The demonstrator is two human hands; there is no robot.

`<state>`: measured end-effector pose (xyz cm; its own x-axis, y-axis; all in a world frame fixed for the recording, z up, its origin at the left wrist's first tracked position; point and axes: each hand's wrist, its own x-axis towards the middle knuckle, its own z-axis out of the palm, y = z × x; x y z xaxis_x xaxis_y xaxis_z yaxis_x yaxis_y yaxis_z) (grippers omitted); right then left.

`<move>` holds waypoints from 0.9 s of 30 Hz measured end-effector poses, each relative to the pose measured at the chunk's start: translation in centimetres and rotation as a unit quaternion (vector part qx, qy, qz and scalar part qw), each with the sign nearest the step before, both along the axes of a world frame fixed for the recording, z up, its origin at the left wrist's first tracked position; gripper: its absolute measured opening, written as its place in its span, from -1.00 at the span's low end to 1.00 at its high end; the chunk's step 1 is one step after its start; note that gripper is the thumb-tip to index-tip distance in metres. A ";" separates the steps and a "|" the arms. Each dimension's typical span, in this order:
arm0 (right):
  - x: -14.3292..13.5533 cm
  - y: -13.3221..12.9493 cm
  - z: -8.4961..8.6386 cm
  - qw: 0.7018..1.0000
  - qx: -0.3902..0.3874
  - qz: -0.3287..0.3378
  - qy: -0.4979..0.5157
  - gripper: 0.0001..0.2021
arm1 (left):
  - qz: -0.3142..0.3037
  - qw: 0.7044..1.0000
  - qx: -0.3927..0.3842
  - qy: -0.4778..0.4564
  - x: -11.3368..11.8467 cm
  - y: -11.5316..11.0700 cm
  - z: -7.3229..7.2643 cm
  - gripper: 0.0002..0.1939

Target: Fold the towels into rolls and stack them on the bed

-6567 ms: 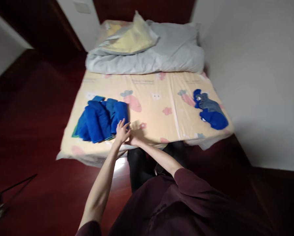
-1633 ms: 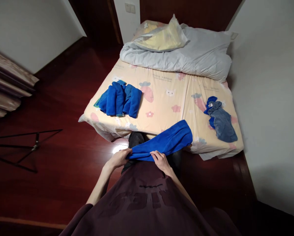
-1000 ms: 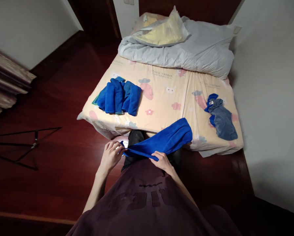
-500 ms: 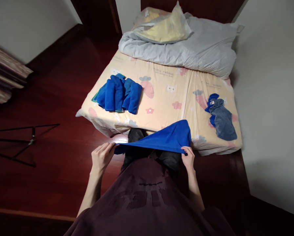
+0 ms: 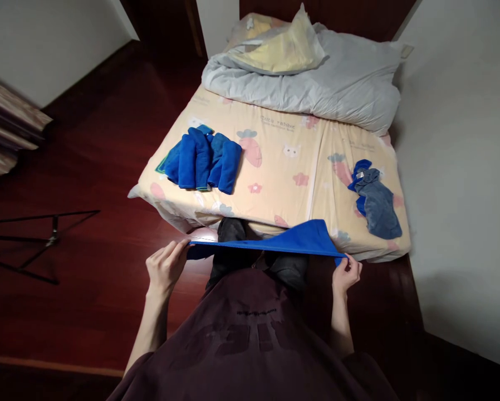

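A blue towel is stretched taut between my two hands, above my legs and the near edge of the bed. My left hand pinches its left corner. At the other end, my right hand grips the right corner between thumb and fingers. Part of the cloth hangs away from me beyond the taut edge. Several rolled or folded blue towels lie side by side on the left of the bed. On the right side rests a crumpled grey-blue cloth with bright blue parts.
The bed has a cream sheet printed with carrots and flowers. A white quilt and a pale yellow pillow are bunched at its head. Black tripod legs stand on the red wooden floor at left. Curtains hang nearby.
My right hand has moved to the right and slightly down, my left hand slightly left. The blue towel's edge is pulled out longer and straighter between them.
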<state>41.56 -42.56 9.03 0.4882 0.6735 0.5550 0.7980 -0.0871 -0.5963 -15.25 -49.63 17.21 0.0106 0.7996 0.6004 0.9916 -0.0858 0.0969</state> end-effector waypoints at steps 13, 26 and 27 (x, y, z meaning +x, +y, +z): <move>5.8 1.3 10.5 0.972 -0.172 0.158 0.016 -0.41 | 0.045 0.999 -0.005 -0.013 -2.9 2.2 2.8 -0.79; 9.0 4.8 15.5 0.932 -0.243 0.257 0.075 -0.37 | 0.029 0.999 -0.002 -0.017 -7.4 6.5 8.7 -0.73; 9.3 5.0 15.7 0.943 -0.225 0.243 0.035 -0.40 | 0.009 1.000 -0.007 -0.029 -7.4 7.0 9.0 -0.72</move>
